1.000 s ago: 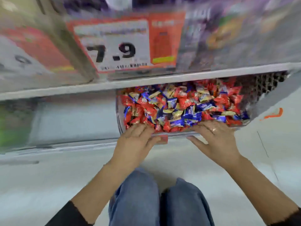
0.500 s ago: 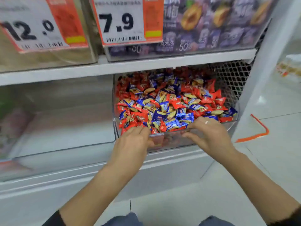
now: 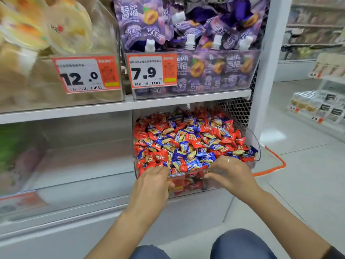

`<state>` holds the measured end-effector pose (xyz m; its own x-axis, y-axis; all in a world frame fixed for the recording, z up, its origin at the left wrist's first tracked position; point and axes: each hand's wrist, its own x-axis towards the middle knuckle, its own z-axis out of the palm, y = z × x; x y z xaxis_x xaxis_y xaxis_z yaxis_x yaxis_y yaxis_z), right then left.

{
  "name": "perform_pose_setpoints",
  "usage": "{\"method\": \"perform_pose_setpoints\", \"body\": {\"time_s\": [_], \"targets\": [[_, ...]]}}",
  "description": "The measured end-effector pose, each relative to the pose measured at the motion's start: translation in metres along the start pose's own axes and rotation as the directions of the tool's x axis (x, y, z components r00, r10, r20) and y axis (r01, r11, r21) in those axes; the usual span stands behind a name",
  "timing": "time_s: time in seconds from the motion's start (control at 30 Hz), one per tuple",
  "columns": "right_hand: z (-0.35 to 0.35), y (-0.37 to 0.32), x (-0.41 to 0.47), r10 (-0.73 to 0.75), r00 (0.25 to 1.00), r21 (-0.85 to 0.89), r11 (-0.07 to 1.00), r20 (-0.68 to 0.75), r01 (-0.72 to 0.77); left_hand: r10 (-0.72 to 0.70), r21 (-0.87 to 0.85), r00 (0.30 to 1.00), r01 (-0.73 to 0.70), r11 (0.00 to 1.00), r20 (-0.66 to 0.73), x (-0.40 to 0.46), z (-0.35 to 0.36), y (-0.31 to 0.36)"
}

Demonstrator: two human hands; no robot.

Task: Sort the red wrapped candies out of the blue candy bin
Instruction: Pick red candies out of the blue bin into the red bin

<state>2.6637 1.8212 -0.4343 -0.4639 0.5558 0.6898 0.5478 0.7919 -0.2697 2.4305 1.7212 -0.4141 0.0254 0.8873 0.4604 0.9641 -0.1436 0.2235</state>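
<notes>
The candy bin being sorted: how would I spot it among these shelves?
Find the white shelf carrying the 7.9 price tag. Directly beneath sits a clear candy bin, both hands at its front edge. Only it holds mixed red and blue wrapped candies.

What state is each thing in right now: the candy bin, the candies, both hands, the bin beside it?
Candy bin: full, clear-walled, on the lower shelf.
Candies: red and blue mixed, unsorted.
Left hand: at the bin's front edge, fingers curled.
Right hand: on the front edge, grip unclear.
Neighbouring bin: looks empty.
</notes>
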Motion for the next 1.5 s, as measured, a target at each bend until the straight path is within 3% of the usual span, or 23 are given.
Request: {"method": "perform_pose_setpoints", "body": {"time_s": [0.2, 0.37, 0.47, 0.7, 0.8, 0.9, 1.1, 1.17, 1.33, 1.5], "targets": [[-0.006, -0.013, -0.013, 0.034, 0.999, -0.076, 0.996, -0.017, -0.035, 0.028, 0.006, 0.999, -0.029, 1.0, 0.037, -0.015, -0.002, 0.01], [-0.011, -0.02, -0.014, 0.038, 0.999, -0.171, 0.985, 0.037, -0.032, 0.268, 0.039, 0.953, -0.265, 0.963, -0.139, -0.022, 0.008, -0.008], [-0.024, -0.028, -0.014, -0.011, 1.0, -0.19, 0.982, 0.01, 0.013, 0.336, 0.081, 0.919, -0.326, 0.942, -0.207, -0.023, 0.005, -0.013], [-0.058, -0.017, 0.003, 0.179, 0.973, -0.062, 0.98, -0.144, -0.19, 0.43, 0.146, 0.9, -0.417, 0.897, -0.075, -0.017, -0.01, -0.009], [-0.069, -0.002, 0.023, 0.282, 0.953, -0.115, 0.949, -0.113, -0.294, 0.373, 0.028, 0.925, -0.372, 0.928, -0.077, 0.0, -0.03, 0.002], [-0.067, 0.011, 0.05, 0.35, 0.937, -0.187, 0.922, 0.018, -0.34, 0.242, -0.013, 0.966, -0.244, 0.97, -0.087, 0.044, -0.05, 0.003], [-0.043, 0.028, 0.094, 0.325, 0.849, -0.298, 0.931, 0.418, -0.21, 0.031, -0.043, 0.999, -0.029, 0.999, 0.041, 0.126, -0.04, -0.005], [-0.04, 0.031, 0.102, 0.307, 0.819, -0.303, 0.937, 0.485, -0.172, -0.056, -0.041, 0.998, 0.058, 0.997, 0.036, 0.137, -0.042, -0.017], [-0.031, 0.029, 0.11, 0.298, 0.816, -0.363, 0.924, 0.495, -0.117, -0.216, 0.021, 0.957, 0.216, 0.976, 0.195, 0.142, -0.042, -0.054], [-0.028, 0.028, 0.109, 0.286, 0.867, -0.354, 0.925, 0.408, -0.138, -0.159, 0.08, 0.966, 0.145, 0.986, 0.205, 0.147, -0.027, -0.036]]}}
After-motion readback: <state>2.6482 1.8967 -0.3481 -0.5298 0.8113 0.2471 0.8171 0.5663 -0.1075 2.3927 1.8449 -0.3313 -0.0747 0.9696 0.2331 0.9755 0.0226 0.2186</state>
